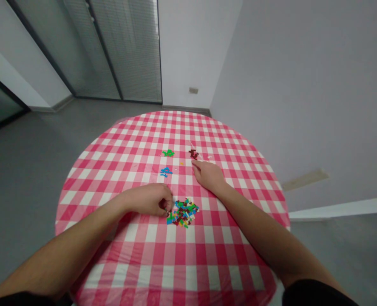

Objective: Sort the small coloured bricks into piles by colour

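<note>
A mixed pile of small coloured pieces (183, 212), which look like toy building bricks, lies on the near half of the table. At its left edge my left hand (151, 199) is curled, thumb and fingers pinched together; whatever they hold is too small to make out. Farther off, my right hand (210, 174) rests with its index finger stretched out and thumb apart, the fingertip just below a small group of dark brown pieces (193, 154). Green pieces (168, 153) form another group to the left of the brown ones. Blue pieces (165, 171) lie between the green group and my left hand.
A red-and-white checked cloth (137, 250) covers the round table, wrinkled at the near edge. One tiny yellow piece (182, 164) lies between the sorted groups. Beyond are a white wall (303, 85) and glass doors (127, 51).
</note>
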The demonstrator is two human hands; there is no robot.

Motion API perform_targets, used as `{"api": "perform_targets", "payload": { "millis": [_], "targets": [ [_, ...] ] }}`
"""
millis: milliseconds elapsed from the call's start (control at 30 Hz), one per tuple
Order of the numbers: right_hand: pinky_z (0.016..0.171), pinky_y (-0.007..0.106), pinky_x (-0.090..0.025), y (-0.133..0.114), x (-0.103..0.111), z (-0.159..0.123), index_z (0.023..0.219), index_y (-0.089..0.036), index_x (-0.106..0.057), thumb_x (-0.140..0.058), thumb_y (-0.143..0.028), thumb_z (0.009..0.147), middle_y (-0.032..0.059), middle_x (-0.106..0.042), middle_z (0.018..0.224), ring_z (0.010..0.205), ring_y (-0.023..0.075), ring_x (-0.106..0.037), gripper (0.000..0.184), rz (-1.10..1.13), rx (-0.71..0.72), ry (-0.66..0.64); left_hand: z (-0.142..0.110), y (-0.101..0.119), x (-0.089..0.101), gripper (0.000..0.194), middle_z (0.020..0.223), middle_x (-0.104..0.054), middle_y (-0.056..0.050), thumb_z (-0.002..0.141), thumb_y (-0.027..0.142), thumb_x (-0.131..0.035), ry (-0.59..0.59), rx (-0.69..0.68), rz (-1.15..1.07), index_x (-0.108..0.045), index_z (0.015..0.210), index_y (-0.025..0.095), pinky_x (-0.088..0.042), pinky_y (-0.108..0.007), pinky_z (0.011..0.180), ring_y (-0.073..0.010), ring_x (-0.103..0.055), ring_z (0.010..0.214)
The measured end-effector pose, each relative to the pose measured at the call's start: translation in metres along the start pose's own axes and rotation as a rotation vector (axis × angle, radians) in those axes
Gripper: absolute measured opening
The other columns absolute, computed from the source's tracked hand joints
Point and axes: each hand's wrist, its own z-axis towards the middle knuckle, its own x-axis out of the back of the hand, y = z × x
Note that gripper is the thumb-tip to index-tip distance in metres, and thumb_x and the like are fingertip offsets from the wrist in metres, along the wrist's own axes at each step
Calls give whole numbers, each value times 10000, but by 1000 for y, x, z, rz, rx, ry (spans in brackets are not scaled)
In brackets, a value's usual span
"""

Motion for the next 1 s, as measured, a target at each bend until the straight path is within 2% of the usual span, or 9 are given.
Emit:
{"api": "perform_targets", "payload": {
  "millis": [233,500,700,1000],
  "targets": [
    [819,327,-511,-1,2,-1,1340,-213,-648,-426,-322,1043,100,-740,1209,1026,261,-707,386,12,-4,11,0,5,-1,143,723,-657,-1,745,36,-659,15,-11,19,-706,745,171,-409,-234,641,-113,-547,646],
    [835,319,-508,-1,0,-1,1295,-220,-678,-415,-325,1051,87,-738,1222,1034,256,-704,373,31,-3,23,3,7,0,164,698,-636,5,770,34,-612,-4,1,33,-682,690,159,-413,-231,659,-105,-546,645],
    [843,321,-509,-1,0,0,1303,-228,-675,-404,-341,1055,83,-737,1226,1042,253,-701,384,22,-16,12,4,6,-3,168,671,-635,22,713,12,-618,-5,42,36,-707,694,154,-403,-212,637,-86,-531,603],
    [840,325,-509,1,-2,0,1284,-233,-684,-402,-334,1050,83,-740,1216,1033,255,-704,380,37,-9,16,3,5,-2,191,706,-668,16,728,9,-611,-6,108,-1,-734,725,156,-405,-208,637,-92,-568,633]
  ]
}}
